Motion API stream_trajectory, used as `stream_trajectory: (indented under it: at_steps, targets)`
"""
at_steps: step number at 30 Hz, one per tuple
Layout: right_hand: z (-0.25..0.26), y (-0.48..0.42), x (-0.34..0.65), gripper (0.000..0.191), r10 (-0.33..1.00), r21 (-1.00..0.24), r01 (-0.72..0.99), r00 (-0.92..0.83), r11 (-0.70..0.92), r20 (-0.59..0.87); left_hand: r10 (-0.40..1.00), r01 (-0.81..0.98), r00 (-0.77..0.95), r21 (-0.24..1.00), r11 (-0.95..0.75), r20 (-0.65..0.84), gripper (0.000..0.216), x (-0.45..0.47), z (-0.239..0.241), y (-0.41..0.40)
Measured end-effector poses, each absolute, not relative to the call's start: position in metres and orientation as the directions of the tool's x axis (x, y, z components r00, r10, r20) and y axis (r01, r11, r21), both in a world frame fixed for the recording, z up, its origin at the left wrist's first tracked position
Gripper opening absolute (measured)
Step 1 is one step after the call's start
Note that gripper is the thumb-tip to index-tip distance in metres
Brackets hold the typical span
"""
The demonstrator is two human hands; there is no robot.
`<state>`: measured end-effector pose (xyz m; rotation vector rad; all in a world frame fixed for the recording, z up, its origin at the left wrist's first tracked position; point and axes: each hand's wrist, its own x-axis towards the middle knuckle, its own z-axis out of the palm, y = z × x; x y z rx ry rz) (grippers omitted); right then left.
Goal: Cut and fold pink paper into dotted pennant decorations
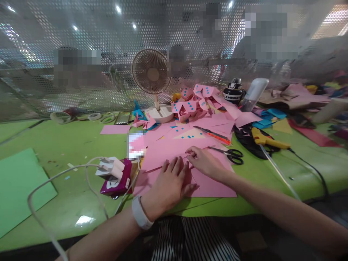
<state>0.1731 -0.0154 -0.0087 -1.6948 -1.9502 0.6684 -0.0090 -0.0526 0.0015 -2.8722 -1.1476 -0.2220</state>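
My left hand [168, 186] lies flat on a pink paper sheet [219, 188], fingers spread, with a pale band on the wrist. Beside its fingertips, my right hand [204, 162] is closed, thumb and fingers pinching at an edge of the pink paper; the exact grip is partly hidden. A slanting fold or edge line runs across the paper under both hands. Black-handled scissors [235, 156] rest just right of the right hand, their blades on the paper. Further back are an orange cutter [219, 137] and a cream piece with blue diamonds [190, 134].
A yellow glue gun [269, 139] sits on a black mat at right. Folded pink pieces [190, 105] pile up beside a fan [152, 74]. At left are a purple power block [116, 183] with plugs and cables, and green paper [21, 188]. A perforated screen stands behind.
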Motion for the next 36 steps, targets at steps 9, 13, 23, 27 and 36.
stream_trajectory:
  at_steps: [9,13,23,27,36]
  targets:
    - [0.0,-0.025,0.168,0.025,0.954,-0.372,0.884,-0.222,0.284,0.201,0.691,0.692,0.711,0.048,-0.721,0.13,0.075,-0.009,0.003,-0.054]
    - [-0.002,-0.027,0.166,0.029,0.942,-0.254,0.923,-0.226,0.288,0.247,0.696,0.694,0.71,0.061,-0.718,0.108,0.073,-0.008,0.006,-0.054]
    - [-0.003,-0.021,0.178,0.023,0.939,-0.415,0.849,-0.239,0.326,0.248,0.689,0.691,0.717,0.019,-0.722,0.103,0.071,-0.008,0.006,-0.054]
    - [0.002,-0.026,0.179,0.022,0.943,-0.397,0.869,-0.2,0.296,0.264,0.693,0.692,0.716,0.042,-0.721,0.088,0.071,-0.007,0.009,-0.053]
    - [0.002,-0.024,0.179,0.023,0.95,-0.474,0.83,-0.204,0.295,0.235,0.696,0.69,0.713,0.09,-0.718,0.084,0.069,-0.008,0.013,-0.053]
